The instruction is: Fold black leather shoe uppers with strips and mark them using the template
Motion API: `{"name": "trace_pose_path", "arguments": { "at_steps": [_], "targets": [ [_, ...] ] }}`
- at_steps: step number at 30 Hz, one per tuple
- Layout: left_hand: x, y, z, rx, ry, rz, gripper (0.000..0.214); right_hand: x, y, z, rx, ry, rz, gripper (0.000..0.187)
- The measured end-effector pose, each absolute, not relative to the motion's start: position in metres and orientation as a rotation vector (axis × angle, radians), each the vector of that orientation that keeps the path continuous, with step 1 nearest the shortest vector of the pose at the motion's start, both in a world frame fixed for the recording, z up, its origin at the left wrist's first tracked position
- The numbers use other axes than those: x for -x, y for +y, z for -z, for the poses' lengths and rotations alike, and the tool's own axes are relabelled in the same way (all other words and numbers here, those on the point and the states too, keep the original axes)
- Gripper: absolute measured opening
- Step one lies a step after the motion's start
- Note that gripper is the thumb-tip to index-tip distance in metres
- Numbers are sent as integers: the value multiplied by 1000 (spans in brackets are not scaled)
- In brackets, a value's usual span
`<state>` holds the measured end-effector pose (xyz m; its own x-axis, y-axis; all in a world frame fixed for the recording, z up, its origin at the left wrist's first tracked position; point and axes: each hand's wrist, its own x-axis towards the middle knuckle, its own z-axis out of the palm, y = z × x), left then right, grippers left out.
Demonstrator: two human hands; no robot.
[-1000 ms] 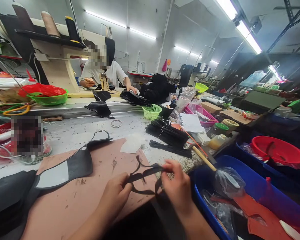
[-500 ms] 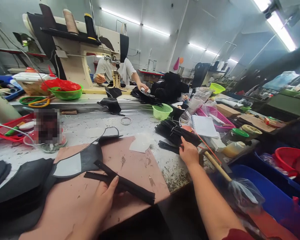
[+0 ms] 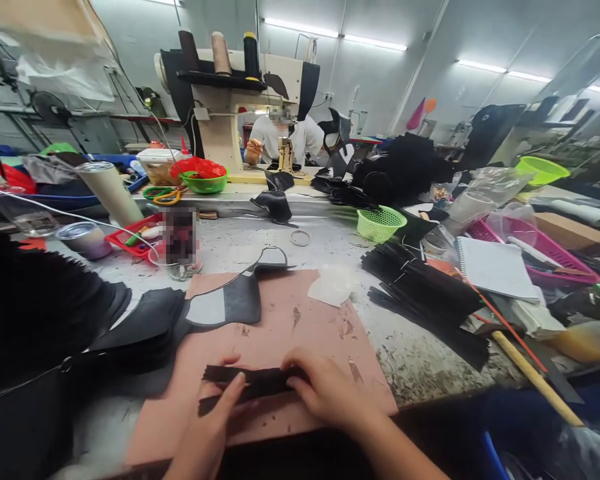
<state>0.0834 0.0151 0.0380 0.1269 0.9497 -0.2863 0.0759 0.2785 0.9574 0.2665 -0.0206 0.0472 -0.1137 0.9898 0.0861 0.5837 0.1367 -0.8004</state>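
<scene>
My left hand (image 3: 215, 410) grips the left end of two black zipper strips (image 3: 265, 385), its thumb pressed on top. Over the right end of the upper strip, my right hand (image 3: 327, 390) closes with bent fingers, low above the pink sheet (image 3: 280, 340). The strips' left ends lie apart, one above the other. Beyond my hands lies a black curved leather piece (image 3: 243, 300) with a pale patch. To the right rests a pile of black strips (image 3: 420, 280), partly tied. A translucent white template (image 3: 331, 285) sits near the sheet's far edge.
Stacks of black cut pieces (image 3: 140, 323) cover the left side. A green basket (image 3: 380, 225), a notepad (image 3: 497, 267) and a wooden-handled tool (image 3: 537, 377) stand to the right. Across the table, a person (image 3: 300, 137) sits behind a sewing machine (image 3: 220, 127).
My right hand has come left from the strip pile to the strips in my left hand. The strips turned nearly level. The view has swung left; the person across now raises a black piece.
</scene>
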Motion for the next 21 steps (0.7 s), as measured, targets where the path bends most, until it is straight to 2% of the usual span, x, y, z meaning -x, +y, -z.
{"name": "trace_pose_path", "arguments": {
  "at_steps": [3, 6, 8, 11, 13, 17, 21],
  "targets": [
    [-47, 18, -48, -1135, 1391, -982, 48, -276, -17, -49, 1555, -2023, -728, 26],
    [-29, 24, -52, -1749, 1505, -982, 24, -276, -18, -48, 1601, -2225, -529, 29],
    [-30, 26, -50, -2257, 1368, -797, 13, -272, -20, -47, 1598, -2294, -311, 27],
    [-42, 26, -46, -2703, 1133, -525, 23, -263, -27, -44, 1569, -2317, 9, 23],
    [-50, 25, -44, -2808, 1100, -471, 25, -256, -34, -39, 1565, -2326, 112, 27],
    [-53, 25, -40, -2821, 1038, -559, 21, -243, -53, -25, 1612, -2257, 215, 41],
    [-54, 28, -32, -2948, 834, -657, 24, -237, -64, -14, 1670, -2100, 230, 43]
  ]
}}
